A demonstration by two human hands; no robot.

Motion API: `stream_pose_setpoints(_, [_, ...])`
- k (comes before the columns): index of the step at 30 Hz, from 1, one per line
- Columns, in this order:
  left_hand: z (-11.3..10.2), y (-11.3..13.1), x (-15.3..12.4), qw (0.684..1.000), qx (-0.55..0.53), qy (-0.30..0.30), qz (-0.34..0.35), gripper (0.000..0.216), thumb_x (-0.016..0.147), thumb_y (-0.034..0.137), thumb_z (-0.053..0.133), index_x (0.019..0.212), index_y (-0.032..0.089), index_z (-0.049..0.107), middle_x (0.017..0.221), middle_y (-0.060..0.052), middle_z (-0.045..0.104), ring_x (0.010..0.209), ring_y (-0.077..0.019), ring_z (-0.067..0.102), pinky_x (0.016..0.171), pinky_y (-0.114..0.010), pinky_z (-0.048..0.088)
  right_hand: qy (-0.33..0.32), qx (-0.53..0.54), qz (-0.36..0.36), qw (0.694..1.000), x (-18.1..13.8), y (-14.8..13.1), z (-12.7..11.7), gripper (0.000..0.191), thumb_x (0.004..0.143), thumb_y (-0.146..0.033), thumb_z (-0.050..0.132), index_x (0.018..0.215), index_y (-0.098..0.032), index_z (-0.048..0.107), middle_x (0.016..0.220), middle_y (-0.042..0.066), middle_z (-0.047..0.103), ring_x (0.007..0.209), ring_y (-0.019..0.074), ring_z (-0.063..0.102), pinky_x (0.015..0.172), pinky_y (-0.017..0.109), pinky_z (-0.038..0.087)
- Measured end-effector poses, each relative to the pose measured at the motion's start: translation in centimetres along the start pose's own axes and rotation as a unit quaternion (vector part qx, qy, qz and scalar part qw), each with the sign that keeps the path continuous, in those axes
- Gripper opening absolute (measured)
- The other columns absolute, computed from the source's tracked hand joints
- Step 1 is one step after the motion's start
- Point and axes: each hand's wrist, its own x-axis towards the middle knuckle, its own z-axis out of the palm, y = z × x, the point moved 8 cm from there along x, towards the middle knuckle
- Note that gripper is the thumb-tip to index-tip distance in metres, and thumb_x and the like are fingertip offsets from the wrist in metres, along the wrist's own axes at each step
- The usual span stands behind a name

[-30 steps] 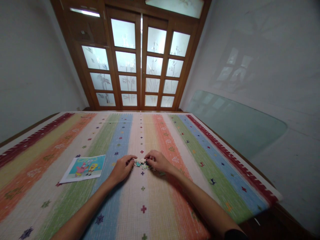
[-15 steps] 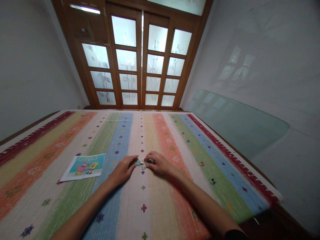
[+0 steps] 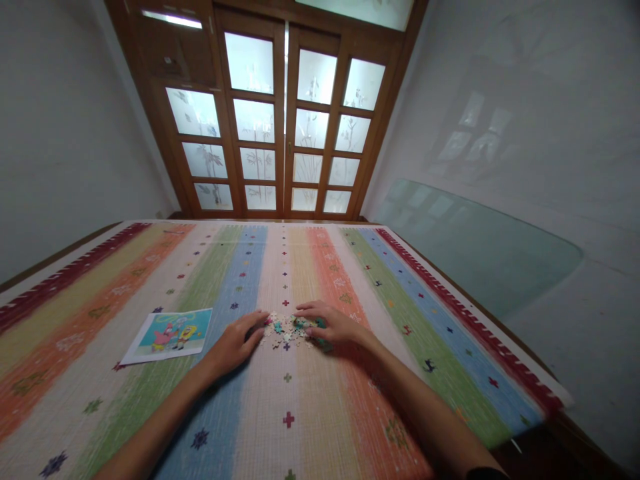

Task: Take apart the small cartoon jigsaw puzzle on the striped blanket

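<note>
puzzle pieces point(image 3: 287, 329) between left hand point(image 3: 235, 341), right hand point(image 3: 333, 325), apparently touching

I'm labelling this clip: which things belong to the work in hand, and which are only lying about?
In hand:
left hand
right hand
puzzle pieces spread between both hands
cartoon reference picture

Lying about:
striped cloth
glass sheet leaning on the wall
wooden doors

The striped cloth point(image 3: 300, 427) lies bare across most of the frame, so a hand could pass freely toward the lower middle, the far side and the right. Mid-frame, the scattered pieces point(image 3: 286, 329) sit between the left hand point(image 3: 234, 344) and right hand point(image 3: 330, 325). At left of centre the picture point(image 3: 170, 332) lies flat.
</note>
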Motion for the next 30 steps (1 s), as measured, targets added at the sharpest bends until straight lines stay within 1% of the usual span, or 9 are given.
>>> stream_pose_setpoints(3, [-0.1, -0.1, -0.9, 1.000, 0.011, -0.013, 0.007, 0.043, 0.091, 0.043, 0.063, 0.129, 0.024, 0.068, 0.131, -0.010, 0.071, 0.127, -0.0326, 0.060, 0.111, -0.053, 0.045, -0.025, -0.040, 0.030, 0.998, -1.4, 0.8, -0.6, 0.060, 0.082, -0.033, 0.084, 0.138, -0.020, 0.066, 0.142, 0.017, 0.060, 0.132, 0.0301, 0.054, 0.113, 0.047, 0.040])
stream_pose_setpoints(6, [0.2, -0.3, -1.1, 1.000, 0.015, -0.021, 0.006, 0.043, 0.090, 0.044, 0.065, 0.128, 0.024, 0.068, 0.125, -0.011, 0.071, 0.119, -0.0321, 0.062, 0.108, -0.052, 0.046, -0.018, -0.066, 0.059, 0.996, -2.1, 1.2, -0.5, 0.063, 0.079, -0.036, 0.087, 0.136, -0.020, 0.067, 0.133, 0.015, 0.062, 0.126, 0.0292, 0.054, 0.110, 0.044, 0.042])
stream_pose_setpoints(8, [0.4, -0.2, -0.9, 0.999, 0.013, -0.029, 0.004, 0.040, 0.092, 0.041, 0.062, 0.127, 0.023, 0.068, 0.119, -0.011, 0.072, 0.113, -0.0304, 0.065, 0.103, -0.048, 0.049, -0.011, -0.076, 0.068, 0.995, -2.0, 1.1, -0.1, 0.055, 0.080, -0.035, 0.087, 0.131, -0.021, 0.071, 0.125, 0.013, 0.063, 0.119, 0.0279, 0.057, 0.106, 0.042, 0.044])
stream_pose_setpoints(13, [0.6, 0.3, -0.3, 0.999, 0.003, -0.051, -0.001, 0.034, 0.092, 0.035, 0.062, 0.124, 0.024, 0.068, 0.110, -0.008, 0.071, 0.101, -0.0255, 0.068, 0.093, -0.039, 0.053, 0.002, -0.069, 0.072, 0.995, -1.0, 0.7, 0.9, 0.024, 0.083, -0.023, 0.082, 0.106, -0.019, 0.080, 0.105, 0.010, 0.068, 0.101, 0.0240, 0.062, 0.094, 0.037, 0.047])
stream_pose_setpoints(16, [0.4, 0.5, -0.2, 0.999, -0.001, -0.053, -0.010, 0.035, 0.090, 0.032, 0.063, 0.123, 0.023, 0.068, 0.107, -0.007, 0.070, 0.094, -0.0232, 0.067, 0.088, -0.037, 0.053, 0.010, -0.054, 0.070, 0.996, -0.1, 0.5, 1.2, 0.017, 0.086, -0.015, 0.076, 0.102, -0.017, 0.080, 0.097, 0.008, 0.070, 0.091, 0.0209, 0.064, 0.088, 0.034, 0.049])
stream_pose_setpoints(21, [0.1, 0.7, 0.0, 0.999, -0.004, -0.046, -0.015, 0.037, 0.086, 0.030, 0.064, 0.122, 0.022, 0.069, 0.101, -0.005, 0.067, 0.085, -0.0214, 0.065, 0.084, -0.035, 0.053, 0.029, -0.038, 0.069, 0.996, 0.8, -0.1, 1.6, 0.022, 0.085, -0.008, 0.070, 0.103, -0.016, 0.078, 0.096, 0.008, 0.073, 0.091, 0.0202, 0.066, 0.087, 0.033, 0.050])
stream_pose_setpoints(25, [-0.2, 1.1, 0.1, 0.999, -0.008, -0.045, -0.004, 0.034, 0.089, 0.035, 0.063, 0.119, 0.022, 0.071, 0.101, -0.005, 0.066, 0.082, -0.0203, 0.065, 0.082, -0.035, 0.054, 0.051, -0.018, 0.070, 0.996, 1.1, -0.4, 1.4, 0.024, 0.088, -0.011, 0.068, 0.110, -0.016, 0.076, 0.103, 0.010, 0.075, 0.094, 0.0203, 0.068, 0.088, 0.033, 0.051])
stream_pose_setpoints(28, [-0.4, 1.5, 0.2, 0.999, -0.009, -0.037, 0.006, 0.029, 0.095, 0.035, 0.055, 0.113, 0.021, 0.073, 0.102, -0.007, 0.067, 0.087, -0.0217, 0.067, 0.085, -0.036, 0.055, 0.056, 0.002, 0.074, 0.996, 0.9, -0.4, 1.0, 0.029, 0.092, -0.013, 0.065, 0.119, -0.015, 0.072, 0.105, 0.010, 0.075, 0.088, 0.0181, 0.069, 0.081, 0.030, 0.054])
stream_pose_setpoints(30, [-0.3, 1.7, 0.2, 0.999, -0.010, -0.034, 0.014, 0.028, 0.098, 0.032, 0.050, 0.110, 0.021, 0.073, 0.103, -0.008, 0.069, 0.093, -0.0229, 0.069, 0.089, -0.037, 0.055, 0.048, 0.008, 0.063, 0.997, 0.6, -0.4, 0.7, 0.031, 0.090, -0.013, 0.066, 0.121, -0.015, 0.072, 0.109, 0.010, 0.075, 0.092, 0.0188, 0.070, 0.083, 0.032, 0.055])
